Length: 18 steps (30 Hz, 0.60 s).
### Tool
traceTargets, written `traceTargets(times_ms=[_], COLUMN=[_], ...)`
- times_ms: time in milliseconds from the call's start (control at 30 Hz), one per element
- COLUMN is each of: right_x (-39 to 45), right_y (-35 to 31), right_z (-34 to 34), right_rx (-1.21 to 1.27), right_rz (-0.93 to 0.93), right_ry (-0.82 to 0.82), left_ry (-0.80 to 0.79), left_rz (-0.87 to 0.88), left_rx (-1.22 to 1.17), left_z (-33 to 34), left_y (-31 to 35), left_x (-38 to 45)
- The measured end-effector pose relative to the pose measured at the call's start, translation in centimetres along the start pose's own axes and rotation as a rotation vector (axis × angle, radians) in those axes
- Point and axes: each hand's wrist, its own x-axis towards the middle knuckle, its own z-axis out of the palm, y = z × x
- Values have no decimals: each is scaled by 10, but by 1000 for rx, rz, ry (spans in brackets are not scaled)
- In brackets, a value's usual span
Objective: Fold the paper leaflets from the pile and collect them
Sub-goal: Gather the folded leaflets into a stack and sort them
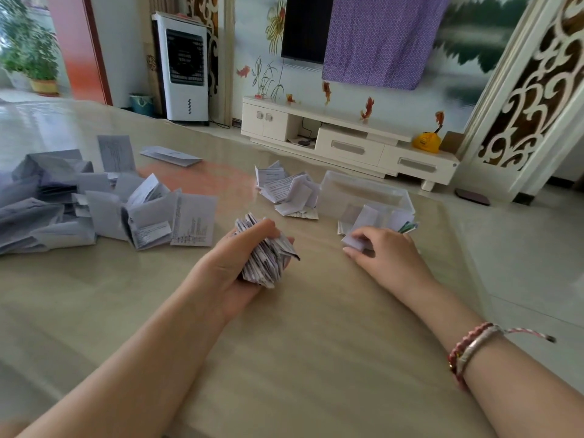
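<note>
Left hand (pixel 240 263): palm up at desk centre, fingers curled round a bundle of folded leaflets (pixel 268 252).
Right hand (pixel 382 251): fingertips pinch one folded leaflet (pixel 355 241) on the desk (pixel 300 343), just before the clear plastic box (pixel 366 194).
Unfolded leaflet pile (pixel 94 203): far left.
Loose folded leaflets (pixel 289 191): beside the box.

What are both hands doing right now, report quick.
Left hand: closed, gripping a bundle of folded leaflets.
Right hand: closed, pinching one folded leaflet.

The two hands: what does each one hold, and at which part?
The left hand grips a bundle of folded leaflets around its middle. The right hand pinches one small folded leaflet at its edge.
</note>
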Motion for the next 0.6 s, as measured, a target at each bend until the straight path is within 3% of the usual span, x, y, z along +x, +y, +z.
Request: traceTargets(times_ms=[100,267,367,467,600], right_x=[2,3,-2,-12,-21], right_y=[0,-5,-19,-49,-75], right_z=[0,3,-10,-30,-35], right_rx=[40,-107,293,854,1044], right_rz=[40,7,21,-25,-112], right_ry=[15,105,177,56,-108], left_ry=[-2,8,20,29,-15], left_rz=[8,32,40,67,50], left_rx=[4,81,105,123,89], left_z=[2,-1,-2,-2,-3], left_y=[0,-1,0,0,1], left_x=[-1,2,3,3,1])
